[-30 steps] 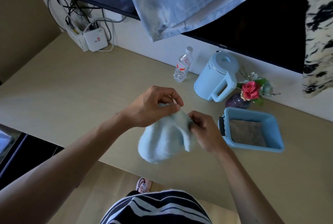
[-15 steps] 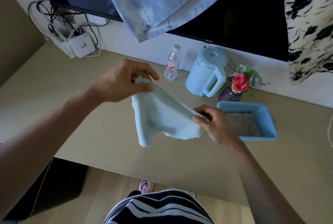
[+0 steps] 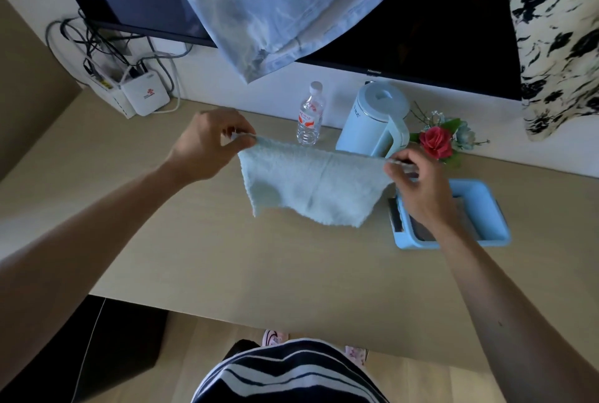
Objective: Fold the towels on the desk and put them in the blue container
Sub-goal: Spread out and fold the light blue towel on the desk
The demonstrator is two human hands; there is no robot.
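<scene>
A small light blue towel [image 3: 308, 185] hangs stretched flat above the desk [image 3: 259, 260]. My left hand [image 3: 210, 146] pinches its upper left corner. Its upper right corner is pinched by my right hand [image 3: 418, 188]. The towel's lower edge hangs loose just over the desk top. The blue container [image 3: 486, 224] sits on the desk to the right, partly hidden behind my right hand and wrist. Something brownish lies inside it.
Along the back wall stand a water bottle [image 3: 310, 115], a light blue kettle [image 3: 376, 120] and a vase with a red flower [image 3: 437, 141]. A white router [image 3: 146, 97] with cables is at the back left. Cloths hang over a dark screen above.
My hands moved apart and up, opening the bunched towel into a flat sheet held by its two top corners.
</scene>
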